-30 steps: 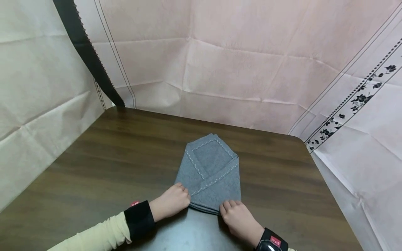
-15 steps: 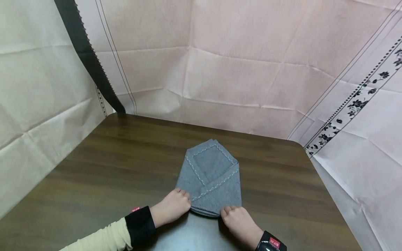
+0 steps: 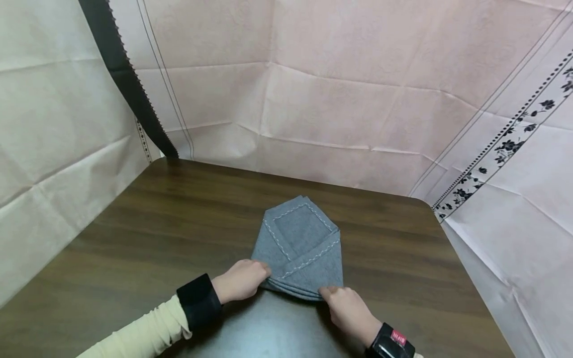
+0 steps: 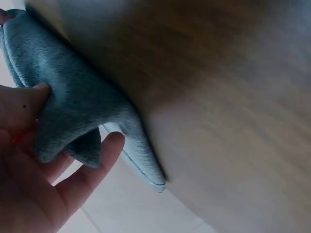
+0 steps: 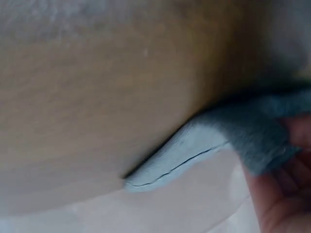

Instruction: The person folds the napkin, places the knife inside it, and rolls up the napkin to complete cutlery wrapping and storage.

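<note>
A folded blue-grey cloth [image 3: 304, 248] with white stitched lines lies on the brown wooden table, pointed at its far end. Its near edge shows several stacked layers. My left hand [image 3: 241, 280] pinches the near left corner between thumb and fingers. In the left wrist view that cloth [image 4: 73, 87] is bent up, with loose corners hanging between the fingers. My right hand [image 3: 349, 311] pinches the near right corner. There the cloth [image 5: 175, 155] rises off the tabletop toward the fingers, partly hidden in the right hand [image 5: 282, 194].
The wooden table [image 3: 179, 219] has rounded far corners. Creased pale pink and white sheeting [image 3: 322, 109] hangs behind and beside it. A black strip [image 3: 127, 79] runs down to the far left corner, and a floral band [image 3: 506, 149] crosses the right side.
The cloth's near edge has lifted a little and shifted away from the body. My left hand has moved slightly up with its corner; both hands keep their hold.
</note>
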### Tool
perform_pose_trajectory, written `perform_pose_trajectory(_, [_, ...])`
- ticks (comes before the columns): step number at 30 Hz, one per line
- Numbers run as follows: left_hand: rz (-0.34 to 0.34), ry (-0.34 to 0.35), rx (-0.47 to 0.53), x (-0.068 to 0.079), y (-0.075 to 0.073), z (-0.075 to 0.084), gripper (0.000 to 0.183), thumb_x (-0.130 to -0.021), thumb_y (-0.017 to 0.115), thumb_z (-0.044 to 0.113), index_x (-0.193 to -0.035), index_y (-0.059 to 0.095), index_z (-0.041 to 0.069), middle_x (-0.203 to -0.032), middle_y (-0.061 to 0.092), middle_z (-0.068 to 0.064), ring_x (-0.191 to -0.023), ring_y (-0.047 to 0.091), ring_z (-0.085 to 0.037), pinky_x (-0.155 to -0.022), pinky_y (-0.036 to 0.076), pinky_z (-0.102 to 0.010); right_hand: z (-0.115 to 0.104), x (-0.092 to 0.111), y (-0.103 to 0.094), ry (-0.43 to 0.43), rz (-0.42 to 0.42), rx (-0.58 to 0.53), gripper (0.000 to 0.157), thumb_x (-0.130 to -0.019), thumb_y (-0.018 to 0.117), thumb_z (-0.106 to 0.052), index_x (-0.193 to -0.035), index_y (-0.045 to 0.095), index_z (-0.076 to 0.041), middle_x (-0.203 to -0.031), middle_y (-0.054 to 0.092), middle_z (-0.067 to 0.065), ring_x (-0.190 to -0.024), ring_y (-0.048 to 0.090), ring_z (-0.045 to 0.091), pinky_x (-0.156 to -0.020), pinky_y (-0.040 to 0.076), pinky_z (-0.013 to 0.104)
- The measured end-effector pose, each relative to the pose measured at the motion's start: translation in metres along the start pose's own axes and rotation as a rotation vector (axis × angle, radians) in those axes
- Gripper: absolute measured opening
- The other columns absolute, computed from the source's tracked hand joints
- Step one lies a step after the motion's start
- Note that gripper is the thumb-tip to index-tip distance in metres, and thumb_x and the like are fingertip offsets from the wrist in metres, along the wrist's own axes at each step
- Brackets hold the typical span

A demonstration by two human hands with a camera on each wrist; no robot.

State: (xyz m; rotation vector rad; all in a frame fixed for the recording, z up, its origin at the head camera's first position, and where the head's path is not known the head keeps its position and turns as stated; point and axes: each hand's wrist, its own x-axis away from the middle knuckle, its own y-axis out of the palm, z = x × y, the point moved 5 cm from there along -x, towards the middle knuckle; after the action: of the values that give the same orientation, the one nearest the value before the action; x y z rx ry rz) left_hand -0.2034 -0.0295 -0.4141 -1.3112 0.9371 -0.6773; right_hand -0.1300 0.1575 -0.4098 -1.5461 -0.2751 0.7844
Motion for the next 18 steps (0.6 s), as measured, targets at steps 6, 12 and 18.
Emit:
perform_pose_trajectory(6, [-0.03,-0.018,0.089,-0.007,0.005,-0.011,0.018,-0.072,0.061,-0.007,-0.076,0.058,0.01,-0.069,0.054,-0.001,-0.067,0.057,-0.017,-0.052,0.043,-0.028,0.028,-0.009,0.003,0.166,-0.164,-0.296,0.027,-0.071,0.05,0.015,-0.072,0.047,-0.012,-0.059,0.04,-0.01,-0.055,0.04,0.003,-0.046,0.036,0.021])
perform_pose_trajectory(12, [-0.035,-0.118,0.17,-0.013,0.009,-0.017,0.012,-0.077,0.06,-0.006,-0.078,0.058,0.006,-0.068,0.054,-0.005,-0.065,0.058,-0.021,-0.053,0.045,-0.029,0.043,-0.014,0.011,0.226,-0.193,-0.333,0.021,-0.076,0.053,0.013,-0.083,0.056,-0.007,-0.068,0.051,-0.004,-0.061,0.046,0.006,-0.052,0.041,0.024])
perform_pose_trajectory(18, [0.032,-0.208,0.055,-0.017,0.005,-0.016,0.011,-0.074,0.064,-0.004,-0.072,0.06,0.006,-0.067,0.055,-0.008,-0.059,0.056,-0.024,-0.045,0.044,-0.033,0.051,-0.019,0.013,0.349,-0.163,-0.304,0.017,-0.074,0.063,0.008,-0.087,0.065,-0.003,-0.078,0.064,0.006,-0.067,0.057,0.013,-0.055,0.047,0.03])
